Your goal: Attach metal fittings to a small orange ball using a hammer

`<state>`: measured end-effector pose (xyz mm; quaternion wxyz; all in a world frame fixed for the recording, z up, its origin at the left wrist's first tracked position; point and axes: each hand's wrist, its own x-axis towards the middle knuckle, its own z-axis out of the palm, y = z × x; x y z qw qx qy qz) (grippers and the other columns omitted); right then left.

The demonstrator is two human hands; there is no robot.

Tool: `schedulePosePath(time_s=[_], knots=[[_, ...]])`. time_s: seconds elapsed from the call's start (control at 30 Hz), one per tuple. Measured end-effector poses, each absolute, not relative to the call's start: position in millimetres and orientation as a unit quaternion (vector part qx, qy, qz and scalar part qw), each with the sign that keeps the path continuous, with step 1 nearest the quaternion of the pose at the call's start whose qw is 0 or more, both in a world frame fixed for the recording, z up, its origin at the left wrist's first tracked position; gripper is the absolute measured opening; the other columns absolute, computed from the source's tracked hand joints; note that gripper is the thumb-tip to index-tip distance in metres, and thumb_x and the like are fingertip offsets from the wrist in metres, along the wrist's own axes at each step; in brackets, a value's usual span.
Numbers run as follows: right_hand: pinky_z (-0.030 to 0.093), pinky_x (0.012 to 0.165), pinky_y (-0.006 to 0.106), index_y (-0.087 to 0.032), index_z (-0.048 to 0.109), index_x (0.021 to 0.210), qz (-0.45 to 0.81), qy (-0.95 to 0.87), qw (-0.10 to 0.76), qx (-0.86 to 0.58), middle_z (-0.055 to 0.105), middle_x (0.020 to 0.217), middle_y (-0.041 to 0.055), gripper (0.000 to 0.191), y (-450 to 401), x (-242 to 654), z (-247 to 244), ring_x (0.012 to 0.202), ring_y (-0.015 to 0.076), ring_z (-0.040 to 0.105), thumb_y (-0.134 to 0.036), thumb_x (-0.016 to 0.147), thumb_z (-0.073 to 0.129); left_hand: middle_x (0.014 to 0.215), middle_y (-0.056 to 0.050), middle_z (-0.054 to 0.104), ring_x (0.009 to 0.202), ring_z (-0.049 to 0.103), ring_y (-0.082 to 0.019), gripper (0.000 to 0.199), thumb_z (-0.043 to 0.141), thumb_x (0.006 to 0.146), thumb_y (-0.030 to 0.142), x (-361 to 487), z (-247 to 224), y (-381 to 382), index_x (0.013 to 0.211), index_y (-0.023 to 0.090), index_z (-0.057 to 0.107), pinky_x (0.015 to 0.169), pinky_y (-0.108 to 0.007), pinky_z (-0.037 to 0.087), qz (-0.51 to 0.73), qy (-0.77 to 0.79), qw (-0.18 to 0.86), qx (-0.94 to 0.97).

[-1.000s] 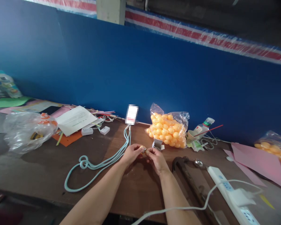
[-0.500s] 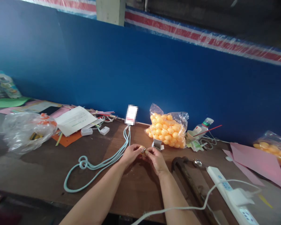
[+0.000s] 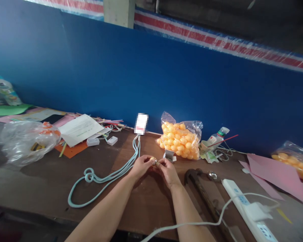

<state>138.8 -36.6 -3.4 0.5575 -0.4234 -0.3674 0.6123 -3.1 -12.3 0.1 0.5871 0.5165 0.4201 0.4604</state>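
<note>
Small shiny piece [image 3: 154,161] was pinched between the fingertips of the left hand [image 3: 142,167] and right hand [image 3: 171,173], with a hammer [image 3: 203,193] at their four o'clock.

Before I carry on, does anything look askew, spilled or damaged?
Two oddities: a thick white cable crosses in front of the right forearm, where it might snag; and a clear plastic bottle with a green label leans, right of the clear bag of orange balls. I see no spill or obvious damage.
</note>
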Motion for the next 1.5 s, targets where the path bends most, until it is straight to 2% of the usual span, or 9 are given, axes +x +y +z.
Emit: schedulePosePath(time_s=[0.2,0.43,0.7,1.07,1.3,1.5], knots=[[0.051,0.064,0.029,-0.019,0.057,0.072,0.628,-0.366,0.558,-0.401,0.06,0.071,-0.0025,0.027,-36.6,139.8,-2.7,0.066,0.0136,0.059,-0.033,0.064,0.079,0.076,-0.009,0.066,0.064,0.06,-0.014,0.043,0.071,0.067,0.046,-1.7,-1.9,-11.3,0.09,0.01,0.067,0.059,-0.024,0.048,0.476,0.393,0.651,0.443],[0.049,0.056,0.023,-0.019,0.058,0.075,0.646,-0.343,0.559,-0.391,0.054,0.067,-0.0041,0.027,-36.2,138.0,0.3,0.055,0.0068,0.045,-0.039,0.068,0.076,0.078,-0.006,0.064,0.064,0.058,-0.009,0.039,0.074,0.066,0.041,-1.8,-0.8,-9.1,0.088,0.011,0.066,0.062,-0.022,0.05,0.471,0.345,0.724,0.369],[0.048,0.052,0.022,-0.018,0.055,0.072,0.636,-0.342,0.553,-0.415,0.052,0.059,-0.0054,0.033,-34.3,136.4,-2.3,0.054,0.008,0.048,-0.039,0.064,0.079,0.078,-0.007,0.065,0.064,0.059,-0.01,0.042,0.074,0.066,0.043,-2.0,-2.1,-7.2,0.091,0.009,0.066,0.063,-0.023,0.051,0.461,0.341,0.717,0.396],[0.048,0.05,0.023,-0.018,0.054,0.071,0.626,-0.36,0.538,-0.436,0.053,0.058,-0.005,0.035,-32.9,136.9,-8.4,0.052,0.0084,0.049,-0.04,0.061,0.08,0.081,-0.008,0.066,0.066,0.063,-0.014,0.044,0.074,0.064,0.046,-1.1,-2.1,-9.8,0.089,0.011,0.066,0.065,-0.027,0.053,0.451,0.395,0.677,0.427],[0.046,0.049,0.021,-0.019,0.055,0.073,0.626,-0.337,0.563,-0.421,0.052,0.058,-0.0053,0.035,-32.7,134.1,-7.3,0.05,0.0076,0.047,-0.042,0.063,0.078,0.079,-0.007,0.066,0.064,0.061,-0.011,0.038,0.075,0.067,0.039,2.8,-4.9,-9.4,0.091,0.01,0.066,0.063,-0.024,0.053,0.48,0.378,0.7,0.371],[0.045,0.049,0.022,-0.019,0.059,0.077,0.645,-0.316,0.577,-0.388,0.057,0.067,-0.0026,0.031,-33.3,135.5,-6.0,0.052,0.0077,0.047,-0.046,0.069,0.073,0.084,-0.009,0.067,0.067,0.062,-0.011,0.031,0.071,0.072,0.035,3.2,-2.7,-8.3,0.091,0.011,0.066,0.065,-0.022,0.053,0.485,0.339,0.743,0.314]])
